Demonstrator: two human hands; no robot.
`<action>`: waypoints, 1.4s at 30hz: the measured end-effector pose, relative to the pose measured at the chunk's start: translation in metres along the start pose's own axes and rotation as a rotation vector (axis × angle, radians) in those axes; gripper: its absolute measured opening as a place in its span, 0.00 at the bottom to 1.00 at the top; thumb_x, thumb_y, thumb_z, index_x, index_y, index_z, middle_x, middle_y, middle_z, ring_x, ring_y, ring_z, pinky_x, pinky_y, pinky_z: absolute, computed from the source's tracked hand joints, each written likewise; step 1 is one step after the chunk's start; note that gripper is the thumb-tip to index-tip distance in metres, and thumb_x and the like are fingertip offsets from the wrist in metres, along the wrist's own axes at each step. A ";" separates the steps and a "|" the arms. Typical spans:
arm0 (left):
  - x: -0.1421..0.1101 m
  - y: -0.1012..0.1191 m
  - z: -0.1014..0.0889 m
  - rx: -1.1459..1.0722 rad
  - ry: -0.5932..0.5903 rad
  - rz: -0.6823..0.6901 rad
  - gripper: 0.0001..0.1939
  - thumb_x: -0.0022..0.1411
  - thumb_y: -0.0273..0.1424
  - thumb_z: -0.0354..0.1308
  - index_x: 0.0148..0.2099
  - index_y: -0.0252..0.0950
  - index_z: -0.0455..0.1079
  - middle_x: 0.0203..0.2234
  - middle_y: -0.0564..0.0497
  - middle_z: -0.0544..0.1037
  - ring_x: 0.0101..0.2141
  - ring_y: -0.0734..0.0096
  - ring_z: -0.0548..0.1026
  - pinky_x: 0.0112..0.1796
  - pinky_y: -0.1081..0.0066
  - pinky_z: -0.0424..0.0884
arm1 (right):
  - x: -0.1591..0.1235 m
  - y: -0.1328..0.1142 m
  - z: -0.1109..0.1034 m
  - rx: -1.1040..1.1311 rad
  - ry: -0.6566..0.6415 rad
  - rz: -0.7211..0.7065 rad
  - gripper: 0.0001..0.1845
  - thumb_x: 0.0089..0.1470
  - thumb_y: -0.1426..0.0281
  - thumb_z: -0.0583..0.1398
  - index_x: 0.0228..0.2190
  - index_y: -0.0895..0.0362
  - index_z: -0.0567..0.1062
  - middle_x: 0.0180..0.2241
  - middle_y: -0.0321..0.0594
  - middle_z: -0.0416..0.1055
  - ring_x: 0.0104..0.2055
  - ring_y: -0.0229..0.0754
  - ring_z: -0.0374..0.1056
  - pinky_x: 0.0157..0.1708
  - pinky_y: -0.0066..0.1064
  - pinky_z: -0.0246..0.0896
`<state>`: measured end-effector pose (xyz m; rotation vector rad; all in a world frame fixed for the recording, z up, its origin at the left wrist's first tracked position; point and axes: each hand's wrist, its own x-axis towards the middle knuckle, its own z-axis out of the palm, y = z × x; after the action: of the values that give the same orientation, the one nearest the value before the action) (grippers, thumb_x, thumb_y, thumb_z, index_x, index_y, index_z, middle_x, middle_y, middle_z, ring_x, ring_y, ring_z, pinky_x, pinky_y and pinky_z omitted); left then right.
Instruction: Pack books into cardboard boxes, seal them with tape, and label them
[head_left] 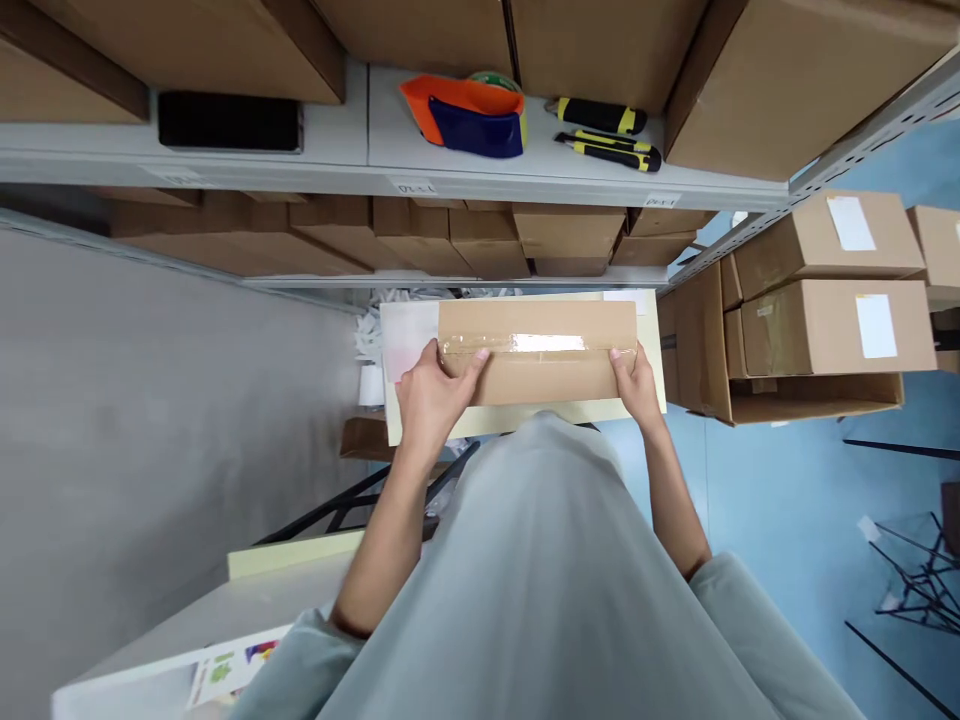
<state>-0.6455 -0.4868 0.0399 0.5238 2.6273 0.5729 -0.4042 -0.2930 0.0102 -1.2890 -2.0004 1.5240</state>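
Note:
A long cardboard box (547,378) with shiny clear tape along its middle is held in front of my body, over a pale yellow tabletop (651,345). My left hand (439,390) grips the box's left end, thumb on top and fingers around the side. At the opposite end, my right hand (636,385) holds it the same way, its thumb resting near the tape. A white sheet (407,340) lies just left of the box. The undersides of the fingers are mostly hidden.
Ahead runs a metal shelf (337,170) with cardboard boxes, a tape dispenser (472,120), box cutters (611,148) and a black phone-like slab (229,121). Stacked cartons (847,325) stand on the right. A grey wall (187,380) bounds the left, and a white-topped table (225,610) sits behind left.

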 end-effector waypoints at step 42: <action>0.041 -0.038 0.014 -0.853 -0.369 0.119 0.40 0.60 0.61 0.67 0.60 0.35 0.74 0.59 0.39 0.82 0.60 0.44 0.78 0.63 0.52 0.72 | 0.023 -0.013 -0.007 0.194 -0.122 0.134 0.43 0.60 0.39 0.65 0.66 0.52 0.72 0.62 0.47 0.78 0.65 0.57 0.75 0.66 0.52 0.72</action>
<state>-0.6846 -0.4971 -0.0016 0.4412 1.7821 1.3773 -0.4180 -0.2710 0.0180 -1.3006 -1.8130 1.8496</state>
